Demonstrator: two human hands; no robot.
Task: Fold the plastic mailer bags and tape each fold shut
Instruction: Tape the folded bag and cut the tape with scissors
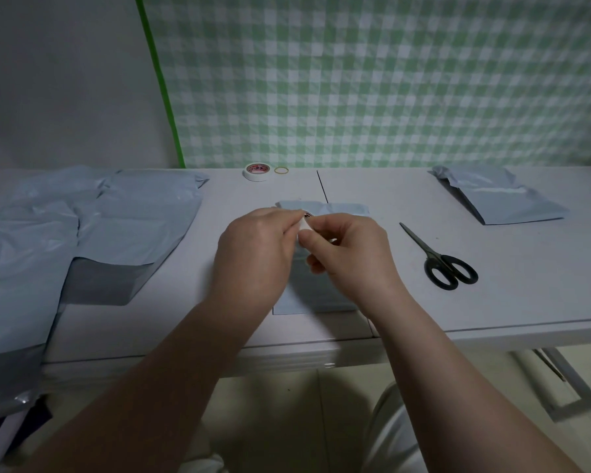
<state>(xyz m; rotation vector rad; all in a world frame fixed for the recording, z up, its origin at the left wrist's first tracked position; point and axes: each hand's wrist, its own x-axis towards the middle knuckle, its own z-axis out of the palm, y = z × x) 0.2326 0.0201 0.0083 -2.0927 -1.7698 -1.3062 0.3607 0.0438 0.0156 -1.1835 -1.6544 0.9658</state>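
Observation:
A folded pale blue mailer bag lies in the middle of the white table, mostly hidden under my hands. Above it my right hand grips a small white tape roll, of which only a sliver shows. My left hand pinches at that roll's edge with thumb and fingertips. A second white tape roll lies flat at the table's back edge. Black scissors lie shut to the right of my hands.
A pile of unfolded pale blue mailers covers the table's left side and hangs over the front edge. Folded mailers are stacked at the back right. A rubber band lies beside the far tape roll. A green checked cloth hangs behind.

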